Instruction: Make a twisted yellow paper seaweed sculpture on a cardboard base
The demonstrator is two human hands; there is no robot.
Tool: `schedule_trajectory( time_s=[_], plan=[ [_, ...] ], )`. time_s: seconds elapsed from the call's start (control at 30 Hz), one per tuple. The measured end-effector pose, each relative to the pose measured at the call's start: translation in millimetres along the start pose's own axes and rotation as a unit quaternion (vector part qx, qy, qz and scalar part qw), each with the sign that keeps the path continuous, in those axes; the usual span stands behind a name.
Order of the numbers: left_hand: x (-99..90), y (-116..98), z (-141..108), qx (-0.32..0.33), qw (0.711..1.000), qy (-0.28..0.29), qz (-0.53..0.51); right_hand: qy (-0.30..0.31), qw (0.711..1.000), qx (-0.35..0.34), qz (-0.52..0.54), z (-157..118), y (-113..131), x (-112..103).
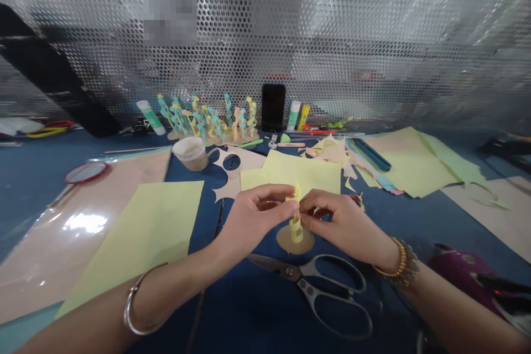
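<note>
Between my hands a curled yellow paper strip (297,230) stands upright on a round tan cardboard base (286,240). My left hand (259,213) pinches the strip near its top between thumb and fingers. From the other side, my right hand (332,218) has its fingers closed on the strip a little lower; its fingertips are partly hidden. Just in front of the base lie large metal scissors (307,282), their blades pointing left. Behind my hands is a sheet of yellow paper (307,168).
Several finished curled-paper stands (207,121) line the back, near a white tub (191,154), glue sticks (293,115) and an upright phone (273,106). Yellow sheets (166,221) lie left, paper scraps (332,149) behind, a purple tool (464,276) right. A perforated metal wall (315,22) closes the back.
</note>
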State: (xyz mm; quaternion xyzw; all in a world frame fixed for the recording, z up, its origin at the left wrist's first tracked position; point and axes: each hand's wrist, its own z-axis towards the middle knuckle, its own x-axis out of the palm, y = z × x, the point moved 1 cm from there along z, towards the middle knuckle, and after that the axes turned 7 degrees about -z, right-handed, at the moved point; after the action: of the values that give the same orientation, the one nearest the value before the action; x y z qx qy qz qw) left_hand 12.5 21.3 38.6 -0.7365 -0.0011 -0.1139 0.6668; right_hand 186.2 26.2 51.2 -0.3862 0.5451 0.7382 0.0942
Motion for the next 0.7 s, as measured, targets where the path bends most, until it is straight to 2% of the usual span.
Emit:
schedule_trajectory(
  time_s=[0.13,0.33,0.5,0.7],
  plan=[
    [-0.9,-0.3,1.0,-0.001,1.0,-0.011,0.008,0.013,1.0,-0.002,0.0,0.2,0.7,0.1],
    [1.0,-6.6,0.7,0.009,1.0,0.001,0.011,0.026,1.0,-0.005,0.01,-0.5,0.9,0.7],
    [-1.5,-7.7,1.4,0.024,0.999,-0.031,0.012,0.027,0.999,0.008,0.043,0.7,-0.3,-5.5],
    [-2.1,-4.5,1.9,0.018,0.999,-0.034,-0.028,0.069,0.993,0.002,0.096,0.4,-5.5,-2.7]
  ],
)
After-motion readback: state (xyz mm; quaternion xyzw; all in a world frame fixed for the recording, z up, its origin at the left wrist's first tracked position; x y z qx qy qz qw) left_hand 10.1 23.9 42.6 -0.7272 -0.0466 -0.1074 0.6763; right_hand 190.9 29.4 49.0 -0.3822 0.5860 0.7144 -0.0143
